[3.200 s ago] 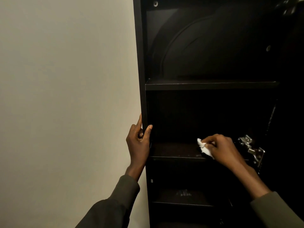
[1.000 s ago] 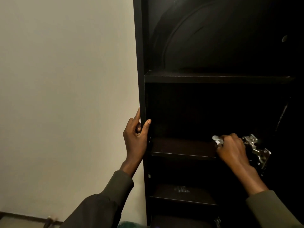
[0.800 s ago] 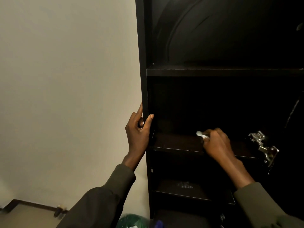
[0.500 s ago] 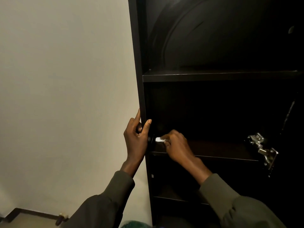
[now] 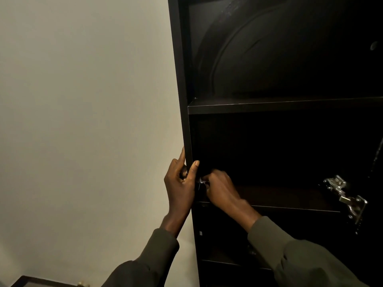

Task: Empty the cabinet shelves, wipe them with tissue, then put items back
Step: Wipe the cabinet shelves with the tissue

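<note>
A tall black cabinet stands open against a pale wall. My left hand grips the front edge of its left side panel, thumb inside, fingers outside. My right hand is at the far left end of the middle shelf, fingers curled round a small white tissue, of which only a scrap shows beside my left thumb. The tissue is pressed into the shelf's left corner. The shelf above carries a large dark round object.
A metal door hinge juts out at the right end of the middle shelf. A lower shelf lies below my right forearm. The pale wall fills the left half; a dark skirting strip shows at the bottom left.
My right hand has swept the tissue leftward along the middle shelf, from near the hinge to the left corner. My left hand has kept its grip on the side panel.
</note>
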`<state>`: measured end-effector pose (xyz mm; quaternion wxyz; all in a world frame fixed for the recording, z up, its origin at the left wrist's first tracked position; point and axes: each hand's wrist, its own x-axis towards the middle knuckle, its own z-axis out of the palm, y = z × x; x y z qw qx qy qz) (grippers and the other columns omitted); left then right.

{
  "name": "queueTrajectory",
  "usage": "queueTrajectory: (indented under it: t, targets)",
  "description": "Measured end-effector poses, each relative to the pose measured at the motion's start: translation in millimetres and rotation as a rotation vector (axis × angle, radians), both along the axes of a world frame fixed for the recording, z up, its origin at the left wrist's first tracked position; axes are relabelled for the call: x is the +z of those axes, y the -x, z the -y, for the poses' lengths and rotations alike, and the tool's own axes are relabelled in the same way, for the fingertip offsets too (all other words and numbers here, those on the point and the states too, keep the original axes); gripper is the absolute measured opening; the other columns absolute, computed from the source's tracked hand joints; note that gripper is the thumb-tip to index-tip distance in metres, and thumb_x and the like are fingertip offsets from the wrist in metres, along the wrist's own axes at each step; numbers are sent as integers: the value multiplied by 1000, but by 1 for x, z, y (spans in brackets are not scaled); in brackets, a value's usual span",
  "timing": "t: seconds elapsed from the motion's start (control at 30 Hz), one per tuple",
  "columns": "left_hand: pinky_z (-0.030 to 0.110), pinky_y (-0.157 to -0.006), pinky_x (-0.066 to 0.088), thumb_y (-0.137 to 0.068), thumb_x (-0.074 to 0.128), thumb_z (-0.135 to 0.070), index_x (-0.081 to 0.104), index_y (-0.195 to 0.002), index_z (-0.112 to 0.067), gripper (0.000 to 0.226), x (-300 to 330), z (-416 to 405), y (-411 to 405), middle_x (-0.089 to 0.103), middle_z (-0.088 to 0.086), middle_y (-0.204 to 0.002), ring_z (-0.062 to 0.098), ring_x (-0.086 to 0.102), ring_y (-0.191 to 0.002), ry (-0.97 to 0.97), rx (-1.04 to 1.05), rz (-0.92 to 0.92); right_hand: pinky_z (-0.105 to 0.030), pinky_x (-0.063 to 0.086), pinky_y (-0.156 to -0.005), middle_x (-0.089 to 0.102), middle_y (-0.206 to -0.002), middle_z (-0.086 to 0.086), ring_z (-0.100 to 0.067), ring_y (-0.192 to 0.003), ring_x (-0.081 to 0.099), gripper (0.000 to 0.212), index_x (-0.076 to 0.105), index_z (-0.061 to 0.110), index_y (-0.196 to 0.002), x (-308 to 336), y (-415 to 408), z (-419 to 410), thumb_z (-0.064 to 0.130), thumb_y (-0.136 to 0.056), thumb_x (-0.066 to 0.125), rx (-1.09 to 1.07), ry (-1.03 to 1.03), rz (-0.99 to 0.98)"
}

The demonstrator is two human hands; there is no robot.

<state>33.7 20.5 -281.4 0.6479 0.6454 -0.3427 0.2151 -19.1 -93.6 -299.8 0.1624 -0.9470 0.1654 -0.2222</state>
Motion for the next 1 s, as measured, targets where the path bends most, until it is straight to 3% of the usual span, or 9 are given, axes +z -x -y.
queueTrajectory:
  t: [0.3,0.4,0.47,0.57,0.67,0.7,0.77,0.83,1.0]
  targets:
    - [11,-64,39,-92,66,-15,48,-143,-19,55,0,0,3,39,-8,-70,5,45,-66,28,-2,-3,-24,47,-98,56,-117,7,-6,-109,52,33,68,23,-111,-4,25,-14,1,-88,62,86,-46,51]
    - [12,-62,38,-91,67,-14,50,-142,-20,54,0,0,2,39,-5,-69,7,43,-65,20,0,3,-13,49,-86,56,-105,16,0,-100,55,28,74,27,-97,6,42,-13,3,-90,62,196,-134,50]
    - [13,-62,37,-91,67,-16,50,-142,-21,54,0,0,1,40,-1,-70,8,43,-65,17,-8,0,-9,47,-81,58,-101,16,2,-95,57,26,75,27,-93,16,44,-6,4,-90,63,142,-213,122]
    - [13,-62,37,-92,67,-17,50,-143,-19,54,1,0,1,40,-3,-70,7,43,-65,8,-8,6,-4,44,-83,64,-107,10,-1,-99,60,29,75,26,-102,20,31,11,3,-88,64,-50,-140,234]
    - [11,-63,37,-92,67,-16,49,-143,-17,54,2,-1,2,38,-8,-69,5,43,-65,9,-14,9,6,32,-77,59,-124,5,-6,-114,57,36,67,26,-121,11,18,12,6,-91,60,-60,-102,136]
    - [10,-64,38,-92,66,-15,49,-144,-16,54,2,-1,3,38,-8,-69,4,44,-65,15,-20,6,3,33,-83,55,-128,4,-8,-118,54,37,63,26,-126,8,15,8,10,-93,59,-44,-109,94]
    - [9,-64,39,-92,66,-14,48,-144,-16,55,3,-1,4,39,-9,-69,3,45,-66,21,-32,6,-18,38,-100,46,-135,1,-15,-125,47,41,53,26,-136,1,9,-2,16,-96,56,-29,-75,7]
    - [9,-64,39,-93,66,-15,47,-145,-17,56,5,-1,5,39,-10,-69,3,45,-66,16,-36,10,-31,36,-106,41,-139,-1,-18,-129,40,43,47,24,-140,-1,5,-9,18,-98,53,-33,-27,-62]
    - [10,-64,39,-93,66,-15,46,-145,-17,56,5,-5,2,41,-7,-70,5,45,-66,15,-35,21,-28,39,-100,47,-132,-2,-19,-119,45,36,57,19,-128,-1,5,-23,8,-94,56,-34,-16,-16]
